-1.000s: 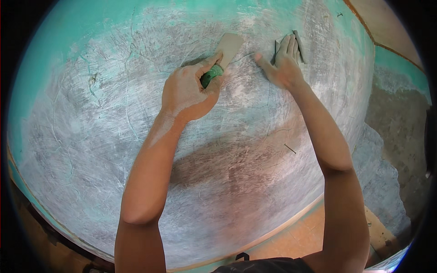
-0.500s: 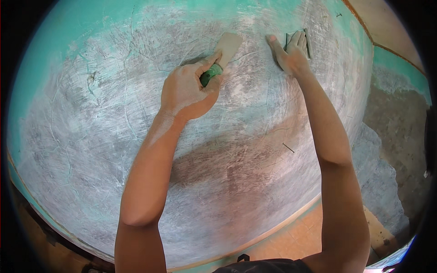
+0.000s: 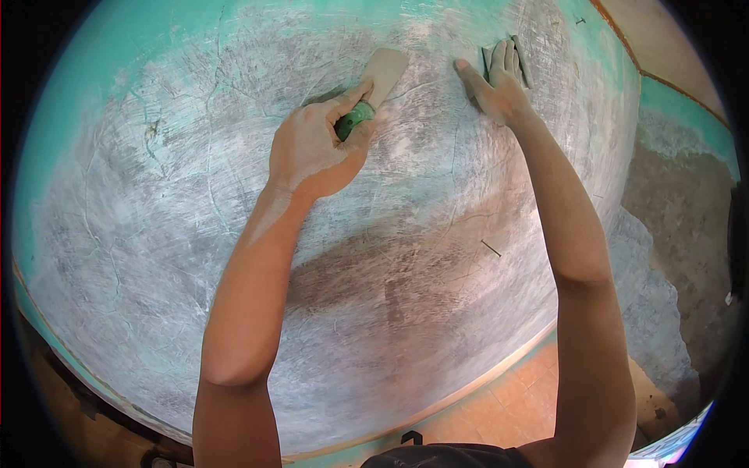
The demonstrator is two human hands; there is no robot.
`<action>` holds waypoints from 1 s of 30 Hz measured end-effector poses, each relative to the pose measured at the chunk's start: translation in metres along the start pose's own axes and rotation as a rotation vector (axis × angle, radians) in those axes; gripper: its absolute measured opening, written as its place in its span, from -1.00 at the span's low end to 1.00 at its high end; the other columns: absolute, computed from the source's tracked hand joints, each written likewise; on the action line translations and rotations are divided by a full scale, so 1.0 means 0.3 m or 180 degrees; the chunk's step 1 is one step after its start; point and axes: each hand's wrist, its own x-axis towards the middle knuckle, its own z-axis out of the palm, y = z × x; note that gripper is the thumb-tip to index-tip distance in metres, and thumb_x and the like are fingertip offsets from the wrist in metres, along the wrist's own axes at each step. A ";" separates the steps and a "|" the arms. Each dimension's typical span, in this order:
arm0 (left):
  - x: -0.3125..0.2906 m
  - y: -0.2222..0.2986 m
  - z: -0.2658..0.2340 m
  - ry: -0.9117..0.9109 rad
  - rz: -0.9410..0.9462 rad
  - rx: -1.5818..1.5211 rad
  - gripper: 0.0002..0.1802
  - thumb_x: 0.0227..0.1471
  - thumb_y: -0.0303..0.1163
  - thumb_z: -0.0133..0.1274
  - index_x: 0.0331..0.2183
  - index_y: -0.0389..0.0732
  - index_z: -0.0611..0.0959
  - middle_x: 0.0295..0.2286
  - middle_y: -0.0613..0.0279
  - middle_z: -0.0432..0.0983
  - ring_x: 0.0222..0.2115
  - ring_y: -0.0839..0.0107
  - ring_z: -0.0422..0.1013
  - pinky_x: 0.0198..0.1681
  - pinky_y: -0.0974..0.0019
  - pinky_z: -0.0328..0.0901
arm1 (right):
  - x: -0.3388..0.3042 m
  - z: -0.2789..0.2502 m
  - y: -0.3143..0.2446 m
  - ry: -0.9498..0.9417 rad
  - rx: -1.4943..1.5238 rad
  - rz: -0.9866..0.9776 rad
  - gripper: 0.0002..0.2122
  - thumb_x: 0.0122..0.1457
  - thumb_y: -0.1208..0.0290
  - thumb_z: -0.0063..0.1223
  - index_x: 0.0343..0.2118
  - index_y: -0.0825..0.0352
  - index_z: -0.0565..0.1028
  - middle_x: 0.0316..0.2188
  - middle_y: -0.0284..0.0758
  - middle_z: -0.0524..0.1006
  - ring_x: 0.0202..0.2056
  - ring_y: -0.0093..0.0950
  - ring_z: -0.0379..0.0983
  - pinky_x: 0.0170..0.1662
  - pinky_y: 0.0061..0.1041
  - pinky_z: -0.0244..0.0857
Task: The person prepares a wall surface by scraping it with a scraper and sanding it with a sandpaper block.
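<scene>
My left hand (image 3: 318, 148), dusty over its back, is closed around the green handle (image 3: 355, 121) of a putty knife. The putty knife's broad, dust-coated blade (image 3: 385, 74) points up and to the right, over the scraped wall (image 3: 367, 210). Farther right, my right hand (image 3: 503, 92) presses a dark folded sheet that looks like sandpaper (image 3: 523, 64) against the wall. Its fingers lie flat over the sheet, with the thumb spread to the left. The middle of the sheet is hidden under the fingers, and its edges show on both sides.
Turquoise paint (image 3: 312, 17) borders the scraped patch along the top and left. A nail (image 3: 491, 248) sticks out below my right hand, another nail (image 3: 580, 21) near the upper right. At right is an adjoining wall with bare grey plaster (image 3: 663, 195). Orange floor tiles (image 3: 507, 402) show below.
My right hand has slid a little up and left along the wall with the sandpaper. My left hand, with the putty knife, shows slightly farther left and up; the whole view has shifted a little too.
</scene>
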 end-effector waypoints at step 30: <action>-0.334 -0.133 -0.238 0.1120 -0.0405 -0.0207 -0.44 0.06 -0.55 0.04 0.14 -0.20 0.47 -0.21 0.03 0.62 -0.31 0.56 0.45 -0.17 0.44 0.34 | -0.143 0.030 -0.463 0.0361 -0.0104 -0.2197 -0.54 0.31 0.38 -0.28 0.26 0.33 0.22 0.33 -0.20 0.13 0.34 -0.22 -0.02 0.37 -0.28 -0.04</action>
